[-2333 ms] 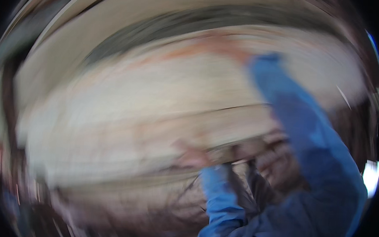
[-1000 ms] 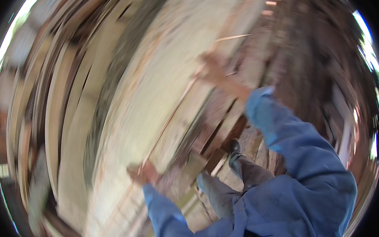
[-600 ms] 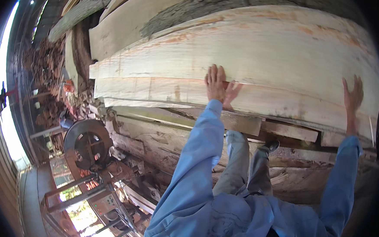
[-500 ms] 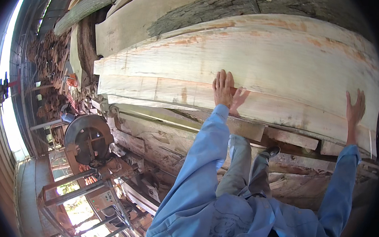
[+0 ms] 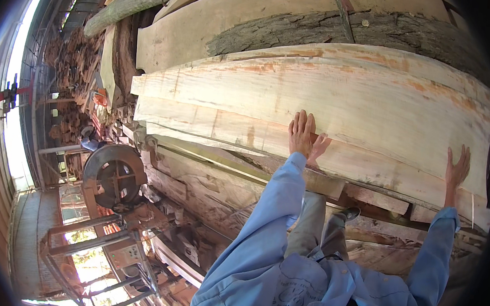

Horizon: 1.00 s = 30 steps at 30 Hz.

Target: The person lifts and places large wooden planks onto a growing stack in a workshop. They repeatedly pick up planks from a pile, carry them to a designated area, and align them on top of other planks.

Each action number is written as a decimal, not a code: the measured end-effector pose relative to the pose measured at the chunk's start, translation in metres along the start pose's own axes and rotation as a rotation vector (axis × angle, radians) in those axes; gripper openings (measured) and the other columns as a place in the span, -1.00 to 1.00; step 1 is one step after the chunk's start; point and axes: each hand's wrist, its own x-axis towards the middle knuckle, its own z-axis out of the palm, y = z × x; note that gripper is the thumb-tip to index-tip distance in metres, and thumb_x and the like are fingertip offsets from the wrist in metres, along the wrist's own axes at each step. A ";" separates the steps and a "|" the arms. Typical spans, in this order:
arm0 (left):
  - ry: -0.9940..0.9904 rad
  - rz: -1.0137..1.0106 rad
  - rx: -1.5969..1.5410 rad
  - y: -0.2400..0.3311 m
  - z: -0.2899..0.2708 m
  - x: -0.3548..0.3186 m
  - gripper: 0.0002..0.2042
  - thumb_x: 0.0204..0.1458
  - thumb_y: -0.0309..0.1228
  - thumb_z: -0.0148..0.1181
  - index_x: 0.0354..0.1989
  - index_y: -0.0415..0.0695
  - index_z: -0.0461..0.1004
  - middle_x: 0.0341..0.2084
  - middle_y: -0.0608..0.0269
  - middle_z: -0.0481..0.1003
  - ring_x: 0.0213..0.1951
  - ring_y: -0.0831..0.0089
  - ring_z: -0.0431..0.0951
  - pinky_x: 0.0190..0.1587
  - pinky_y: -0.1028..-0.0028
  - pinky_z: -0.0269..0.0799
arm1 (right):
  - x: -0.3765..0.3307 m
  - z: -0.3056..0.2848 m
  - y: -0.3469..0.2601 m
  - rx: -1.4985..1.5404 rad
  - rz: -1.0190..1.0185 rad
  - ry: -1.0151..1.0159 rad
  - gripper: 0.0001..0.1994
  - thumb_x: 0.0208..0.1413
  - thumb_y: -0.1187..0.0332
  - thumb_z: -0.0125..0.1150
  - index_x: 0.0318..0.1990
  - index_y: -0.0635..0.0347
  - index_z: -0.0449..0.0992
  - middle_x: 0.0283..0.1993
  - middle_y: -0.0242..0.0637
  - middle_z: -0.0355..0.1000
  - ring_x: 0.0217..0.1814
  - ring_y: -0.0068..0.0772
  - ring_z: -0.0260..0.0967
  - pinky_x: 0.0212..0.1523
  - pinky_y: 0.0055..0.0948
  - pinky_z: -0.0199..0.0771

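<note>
Long pale wooden boards (image 5: pixel 238 88) lie stacked in front of me, with orange-brown streaks along their far edge. My left hand (image 5: pixel 301 135) rests palm down across the seam between the upper board and a lower one (image 5: pixel 202 121), its fingers stretched out. Further right, my right hand (image 5: pixel 457 169) lies on the same boards near their right end, fingers extended and thumb apart. Neither hand is wrapped round anything. Both arms reach forward in blue sleeves.
Behind the boards lies a slab with rough bark (image 5: pixel 320 31). A round log (image 5: pixel 121 13) is at the far left. A machine with a large wheel (image 5: pixel 114 176) and a metal frame stands to my left. Near it is another person (image 5: pixel 90 139). Wood blocks (image 5: pixel 374 199) sit under the boards.
The whole view has shifted, so the boards and both hands appear lower in the picture. The hands keep about the same places on the boards.
</note>
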 end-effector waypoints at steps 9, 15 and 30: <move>0.045 0.002 -0.020 -0.006 0.008 -0.004 -0.29 -0.01 0.06 0.01 0.23 -0.17 0.09 0.27 0.01 -0.01 0.32 0.17 -0.11 0.29 0.17 -0.16 | -0.001 -0.003 0.001 0.044 -0.037 0.055 -0.33 0.06 -0.22 -0.07 0.26 -0.10 0.14 0.35 -0.26 -0.01 0.39 -0.22 -0.11 0.32 -0.17 -0.09; 0.540 -1.225 -0.067 -0.070 -0.028 -0.085 -0.31 -0.11 -0.08 0.27 0.12 -0.28 0.20 0.06 0.03 0.27 0.13 0.16 0.21 0.14 0.20 0.16 | 0.000 -0.005 -0.001 -0.005 -0.053 0.068 -0.35 0.07 -0.22 -0.06 0.24 -0.10 0.18 0.33 -0.24 0.05 0.36 -0.21 -0.04 0.28 -0.16 -0.02; 0.498 -1.132 -1.971 -0.076 0.033 -0.085 -0.64 0.09 -0.18 0.11 -0.04 -0.14 0.40 -0.13 0.30 0.45 -0.07 0.38 0.41 0.04 0.36 0.32 | 0.004 0.008 0.013 -0.051 -0.187 0.179 -0.38 0.08 -0.16 -0.04 0.19 0.02 0.24 0.24 -0.08 0.16 0.26 -0.09 0.12 0.18 -0.17 0.18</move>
